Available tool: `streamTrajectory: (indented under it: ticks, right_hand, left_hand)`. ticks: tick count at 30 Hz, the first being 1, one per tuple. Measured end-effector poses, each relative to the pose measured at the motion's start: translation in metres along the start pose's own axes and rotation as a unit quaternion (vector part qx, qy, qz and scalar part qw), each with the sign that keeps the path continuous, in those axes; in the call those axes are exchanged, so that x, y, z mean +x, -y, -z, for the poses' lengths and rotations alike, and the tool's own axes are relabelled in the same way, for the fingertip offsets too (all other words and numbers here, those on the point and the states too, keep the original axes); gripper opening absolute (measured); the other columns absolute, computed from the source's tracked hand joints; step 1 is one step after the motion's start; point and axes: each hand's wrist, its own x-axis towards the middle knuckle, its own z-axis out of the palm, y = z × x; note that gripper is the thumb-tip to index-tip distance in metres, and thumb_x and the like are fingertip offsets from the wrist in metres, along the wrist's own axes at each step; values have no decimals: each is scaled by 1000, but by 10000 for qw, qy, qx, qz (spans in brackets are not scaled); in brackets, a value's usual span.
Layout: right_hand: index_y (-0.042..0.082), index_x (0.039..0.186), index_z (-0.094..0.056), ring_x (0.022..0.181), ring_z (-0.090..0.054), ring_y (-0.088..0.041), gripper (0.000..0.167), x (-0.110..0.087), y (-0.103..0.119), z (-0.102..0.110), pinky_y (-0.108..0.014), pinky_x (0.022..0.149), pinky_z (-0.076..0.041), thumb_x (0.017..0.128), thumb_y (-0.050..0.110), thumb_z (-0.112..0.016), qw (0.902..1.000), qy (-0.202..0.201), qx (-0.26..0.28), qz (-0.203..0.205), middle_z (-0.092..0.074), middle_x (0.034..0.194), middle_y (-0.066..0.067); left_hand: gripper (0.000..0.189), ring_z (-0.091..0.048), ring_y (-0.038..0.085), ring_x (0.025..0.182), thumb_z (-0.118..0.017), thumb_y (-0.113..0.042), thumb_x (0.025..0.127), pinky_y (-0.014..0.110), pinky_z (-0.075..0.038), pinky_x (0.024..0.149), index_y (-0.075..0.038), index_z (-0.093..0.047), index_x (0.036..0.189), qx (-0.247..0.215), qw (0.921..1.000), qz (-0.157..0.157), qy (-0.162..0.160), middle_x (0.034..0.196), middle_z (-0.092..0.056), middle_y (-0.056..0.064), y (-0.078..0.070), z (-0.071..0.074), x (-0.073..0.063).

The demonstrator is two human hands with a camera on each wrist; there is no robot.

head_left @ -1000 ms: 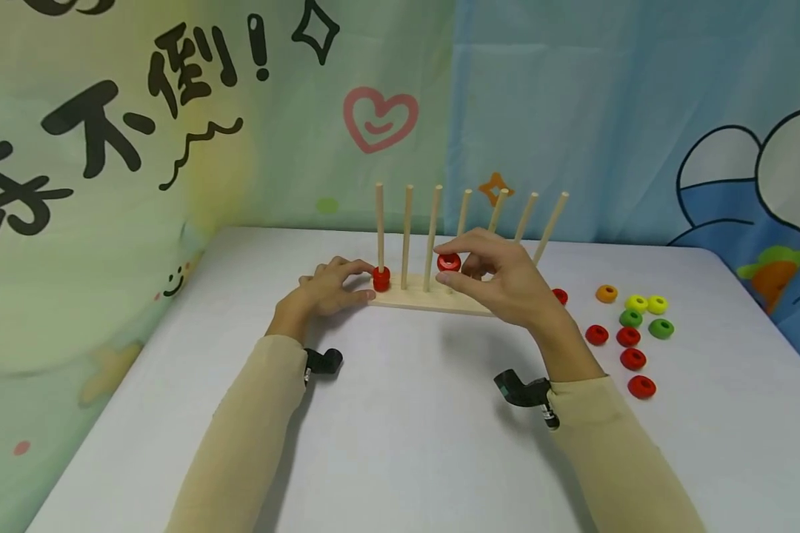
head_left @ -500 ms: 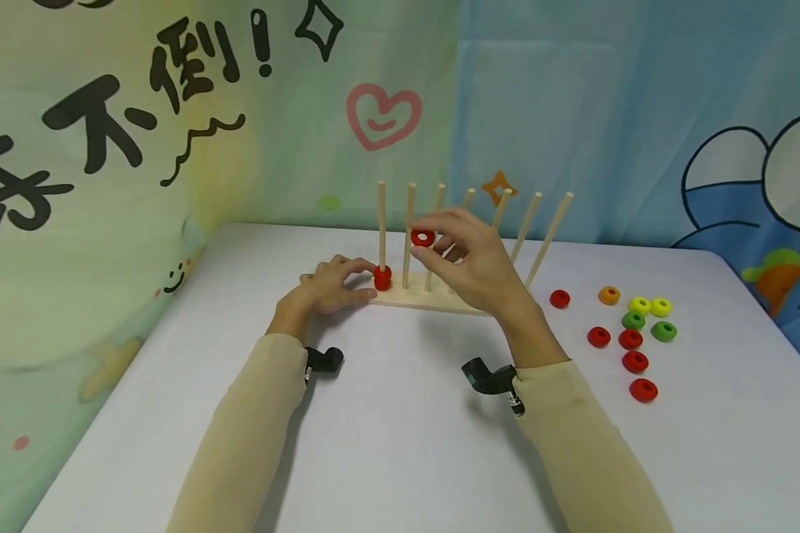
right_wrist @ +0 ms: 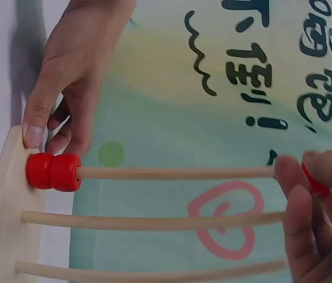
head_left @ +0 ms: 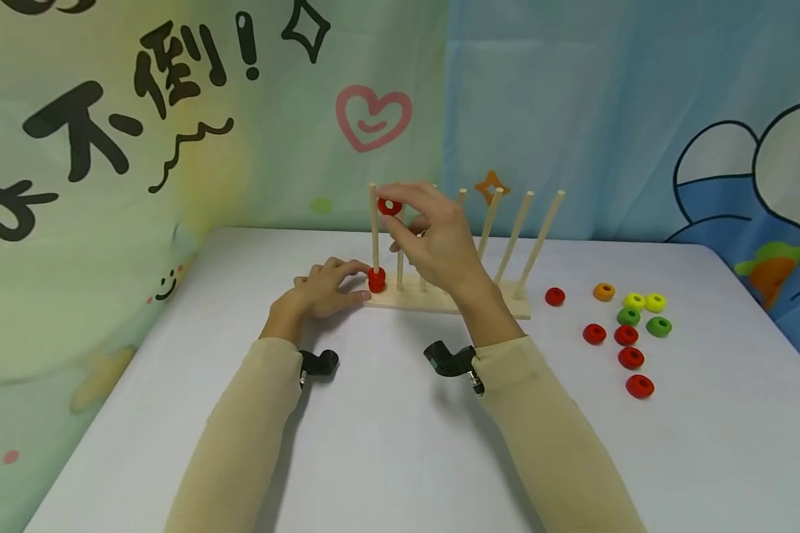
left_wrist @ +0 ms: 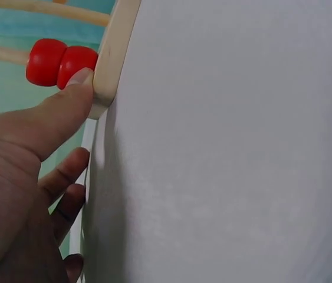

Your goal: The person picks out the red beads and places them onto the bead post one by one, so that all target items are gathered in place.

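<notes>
A wooden peg stand (head_left: 433, 300) with several upright pegs stands on the table. Two red beads (head_left: 376, 280) are stacked at the bottom of its leftmost peg (head_left: 375, 233). My left hand (head_left: 321, 289) holds the left end of the base; in the left wrist view the thumb (left_wrist: 65, 109) presses there beside the lower bead, and the index finger is hidden. Pinched between my right thumb and index finger is another red bead (head_left: 383, 210), near the top of the leftmost peg. The right hand (head_left: 435, 233) covers parts of the neighbouring pegs.
Loose beads lie on the table right of the stand: several red ones (head_left: 631, 358), an orange one (head_left: 604, 292), two yellow ones (head_left: 655, 303) and two green ones (head_left: 658, 326). A printed cloth (head_left: 547, 96) hangs behind the white table (head_left: 400, 444).
My right hand has carried the pinched red bead left and upward, from among the middle pegs to beside the leftmost peg's top. The left hand stays at the base's end.
</notes>
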Motion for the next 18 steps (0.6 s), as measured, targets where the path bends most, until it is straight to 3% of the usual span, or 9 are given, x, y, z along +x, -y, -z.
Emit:
streamTrajectory:
  ticks: [5,13,18]
  right_hand:
    - [8,123,-68,57,-65,-9,31,15,4,-7,-23,56,-53,93,5,-67,9979,-232,-465,387,-62,123,-3]
    - [9,124,-68,54,-62,-4,31,20,-4,-18,-23,52,-51,93,5,-66,9983,-244,-531,63,-61,126,-3]
    - [10,126,-66,52,-63,-10,32,20,-6,-17,-23,49,-49,94,7,-66,9969,-291,-731,-74,-62,120,-4]
  left_hand:
    - [55,-32,34,132,-57,-62,91,64,-26,98,-47,-40,141,-31,10000,-18,-3,148,-36,4,-3,3,2]
    - [53,-32,35,133,-59,-58,92,66,-25,99,-46,-42,141,-10,9999,127,70,148,-37,5,0,3,-2]
    - [54,-32,35,132,-58,-59,92,66,-26,98,-46,-41,141,-18,10000,-17,71,148,-37,5,0,0,0]
